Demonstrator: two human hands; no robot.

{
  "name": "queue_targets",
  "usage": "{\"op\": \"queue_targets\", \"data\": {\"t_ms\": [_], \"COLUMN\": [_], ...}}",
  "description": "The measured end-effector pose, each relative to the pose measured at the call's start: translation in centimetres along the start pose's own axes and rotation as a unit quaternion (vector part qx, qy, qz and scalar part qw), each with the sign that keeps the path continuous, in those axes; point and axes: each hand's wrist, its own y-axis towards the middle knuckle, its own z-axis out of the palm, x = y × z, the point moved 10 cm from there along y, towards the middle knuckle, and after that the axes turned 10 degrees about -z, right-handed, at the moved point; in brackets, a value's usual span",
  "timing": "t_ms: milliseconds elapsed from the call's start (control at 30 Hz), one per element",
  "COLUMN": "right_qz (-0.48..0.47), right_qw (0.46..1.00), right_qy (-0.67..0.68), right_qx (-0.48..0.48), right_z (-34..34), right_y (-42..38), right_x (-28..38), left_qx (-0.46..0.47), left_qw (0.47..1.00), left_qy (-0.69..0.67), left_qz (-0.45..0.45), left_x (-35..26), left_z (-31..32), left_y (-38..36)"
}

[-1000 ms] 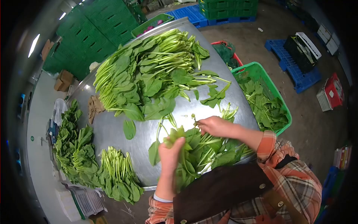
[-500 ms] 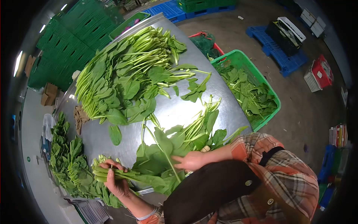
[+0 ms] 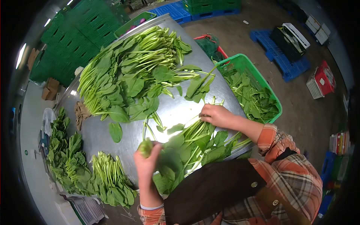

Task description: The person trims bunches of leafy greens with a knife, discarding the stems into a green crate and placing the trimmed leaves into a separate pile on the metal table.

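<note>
My left hand (image 3: 147, 161), closed around a small bunch of leafy greens (image 3: 145, 147), is raised over the near part of the metal table. The cut stem ends point up and the leaves trail below, partly blurred. My right hand (image 3: 216, 115) is at the stem ends of a loose pile of leafy greens (image 3: 204, 140) in front of me, its fingers curled down on the stems. A large heap of the same greens (image 3: 127, 75) covers the far side of the table. To the left lies a neat bunch of greens (image 3: 108, 174), stems pointing away from me.
More greens (image 3: 67, 153) line the table's left edge, near a brown cloth (image 3: 81, 114). A green crate (image 3: 275, 99) with loose leaves stands against the right side of the metal table (image 3: 176, 108). Stacked green crates (image 3: 80, 35) rise behind. Blue pallets (image 3: 275, 52) rest on the floor.
My left hand has moved right from the table's left end, carrying the small bunch and turning it upright. My right hand has moved from the leaves up to the stem ends.
</note>
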Motion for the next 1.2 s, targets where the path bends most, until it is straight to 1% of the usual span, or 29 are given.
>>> {"op": "queue_targets", "data": {"t_ms": [33,100,133,167,233,300,333,433,467,500,567,600,633,700,800,900,933,967,1000,1033,1133,1167,1200], "right_qz": [0.003,0.009,-0.024,-0.024,-0.023,0.011,0.038,0.110,0.132,0.137,0.147,0.060,-0.053,-0.046,0.002,0.077,0.035,0.066,0.075,0.082,0.041,0.109,0.176], "right_qw": [1.000,0.997,0.997,0.995,0.989,0.982,0.977,0.948,0.934,0.929,0.917,0.961,0.988,0.993,0.995,0.971,0.989,0.988,0.993,0.995,0.996,0.988,0.973], "right_qy": [0.016,0.049,0.062,0.089,0.142,0.186,0.204,0.292,0.327,0.341,0.370,0.266,0.132,0.109,0.097,0.202,0.137,0.130,0.079,0.026,-0.008,0.039,0.086], "right_qx": [-0.017,-0.052,-0.051,-0.024,0.029,0.036,0.043,0.055,0.057,0.037,-0.004,-0.040,-0.053,-0.028,0.027,0.105,0.047,0.047,0.053,0.058,0.082,0.101,0.120], "right_z": [-1.3,-4.6,-5.0,-5.0,-4.7,-4.2,-3.8,-1.9,-1.3,-1.3,-1.4,-1.8,-1.9,-0.3,1.0,3.2,1.9,1.2,0.5,0.1,0.5,0.6,0.5], "right_y": [0.8,3.0,3.7,4.3,5.1,5.3,5.3,4.9,4.7,4.8,4.9,5.0,5.2,4.8,5.0,4.1,3.8,3.3,2.5,1.3,-2.6,-4.2,-5.7], "right_x": [1.2,4.1,5.3,6.2,7.9,7.3,6.7,5.7,5.6,5.6,5.6,6.1,7.5,7.8,7.3,4.9,4.2,2.3,0.7,-0.8,-1.3,-2.4,-3.1], "left_qx": [0.002,-0.039,-0.055,-0.070,-0.104,-0.139,-0.145,-0.113,-0.057,-0.038,0.002,-0.006,-0.009,-0.014,-0.015,-0.057,-0.053,-0.037,-0.043,-0.035,-0.015,-0.011,-0.037], "left_qw": [0.998,0.970,0.946,0.914,0.887,0.861,0.855,0.900,0.947,0.974,0.998,0.997,0.997,0.997,0.997,0.988,0.979,0.970,0.957,0.954,0.948,0.947,0.947], "left_qy": [0.057,0.130,0.157,0.183,0.235,0.289,0.315,0.209,0.140,0.083,-0.034,-0.074,-0.076,-0.077,-0.065,-0.133,-0.188,-0.223,-0.244,-0.255,-0.282,-0.288,-0.289], "left_qz": [0.017,0.203,0.280,0.355,0.384,0.394,0.385,0.365,0.283,0.208,0.055,0.033,0.030,0.022,0.038,0.060,0.064,0.094,0.152,0.153,0.146,0.139,0.132], "left_x": [0.0,-3.1,-5.2,-7.2,-8.4,-9.0,-8.7,-7.2,-5.9,-4.5,-1.2,-0.9,-0.9,-0.8,-0.9,-0.6,-1.2,-1.8,-3.0,-2.9,-1.9,-1.5,-1.0], "left_z": [1.4,3.9,5.1,6.4,7.5,7.9,7.9,7.1,6.9,6.4,6.2,5.8,5.8,5.6,5.6,3.6,2.5,1.4,0.0,-0.8,-2.8,-3.2,-3.8], "left_y": [0.2,-1.2,-2.3,-3.7,-4.5,-4.8,-4.7,-2.7,-1.3,-0.4,1.0,1.1,1.1,0.9,0.7,0.8,0.3,0.2,-0.2,0.1,0.3,0.1,0.1]}}
